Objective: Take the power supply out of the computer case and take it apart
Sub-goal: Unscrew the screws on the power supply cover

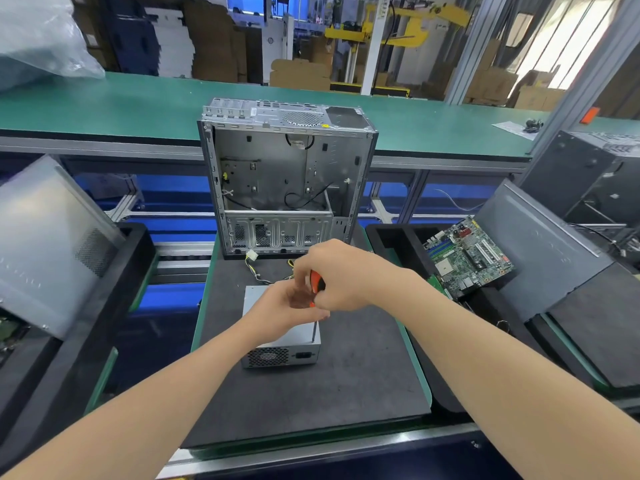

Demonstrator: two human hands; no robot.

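Power supply (277,355) flat on the tabletop (311,393) just in front of the open computer case (284,174), my right hand (341,275) gripping the orange-handled screwdriver (314,329), tip down on the supply's top, my left hand (287,306) curled round it below the handle

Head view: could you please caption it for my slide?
Right hand grips a screwdriver on the power supply; left hand steadies it.

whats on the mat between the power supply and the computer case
Head view: a loose bundle of wires ending in a white connector lies on the mat between the power supply and the computer case; the right hand hides part of it.
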